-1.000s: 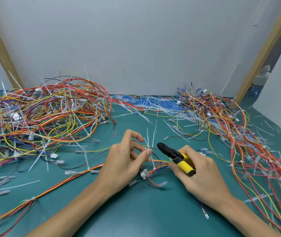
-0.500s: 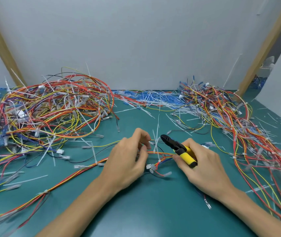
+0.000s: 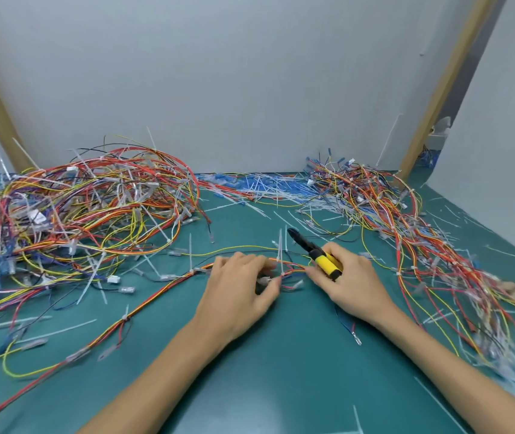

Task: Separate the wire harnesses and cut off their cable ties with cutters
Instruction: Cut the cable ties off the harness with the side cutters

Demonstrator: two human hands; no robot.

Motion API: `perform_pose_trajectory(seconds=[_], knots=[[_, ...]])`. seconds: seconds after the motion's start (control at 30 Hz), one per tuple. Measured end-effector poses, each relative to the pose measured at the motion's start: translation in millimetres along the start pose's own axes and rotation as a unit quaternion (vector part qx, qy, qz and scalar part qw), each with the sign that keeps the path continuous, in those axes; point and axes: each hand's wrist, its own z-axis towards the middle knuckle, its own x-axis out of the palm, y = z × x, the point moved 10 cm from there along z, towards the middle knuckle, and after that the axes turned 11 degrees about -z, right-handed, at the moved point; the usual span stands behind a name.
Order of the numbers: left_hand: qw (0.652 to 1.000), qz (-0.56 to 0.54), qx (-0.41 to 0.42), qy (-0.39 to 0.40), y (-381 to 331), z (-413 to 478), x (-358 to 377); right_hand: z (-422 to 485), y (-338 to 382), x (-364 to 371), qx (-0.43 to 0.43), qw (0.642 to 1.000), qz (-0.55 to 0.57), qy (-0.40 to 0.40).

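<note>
A green table (image 3: 281,386) is full of wires. The left hand (image 3: 237,296) lies near the middle, palm down. Its fingers are curled and pinch the end of a thin harness (image 3: 159,294) of red, orange and yellow wires. From that hand the harness runs across the table to the near left.

A white tie (image 3: 280,249) sits on the harness between the two hands. Its tail stands straight up.

The right hand (image 3: 353,283) is just right of the tie. It grips the yellow handles of the cutters (image 3: 315,253). The black tip of the cutters points far and left, up off the table. It is close to the tie's tail but does not touch it. I cannot tell if the blades are open.

A left pile (image 3: 87,208) of tangled wires lies far left. A right pile (image 3: 422,239) lies along the right side. Between the two piles, by the wall (image 3: 249,89), lie many white and blue bits (image 3: 268,183).
</note>
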Motion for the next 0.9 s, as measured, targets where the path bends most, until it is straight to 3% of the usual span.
perform_pose_trajectory(seconds=[0.23, 0.5, 0.7, 0.9], knots=[[0.999, 0.029, -0.019, 0.001, 18.5, 11.6, 8.7, 24.3, -5.7, 8.5, 0.043, 0.999, 0.022, 0.003], [0.992, -0.104, -0.038, -0.052, 17.7, 9.0, -5.8, 18.7, 5.0, 11.7, 0.003, 1.0, -0.012, -0.017], [0.988, -0.147, -0.03, -0.045, 17.0, 9.0, -6.0, 9.7, 12.2, -0.5, -0.003, 0.998, 0.036, -0.051], [0.979, -0.178, -0.023, -0.093, 16.7, 6.5, -14.9, 4.6, 24.9, -6.6, -0.022, 0.997, 0.023, -0.07]])
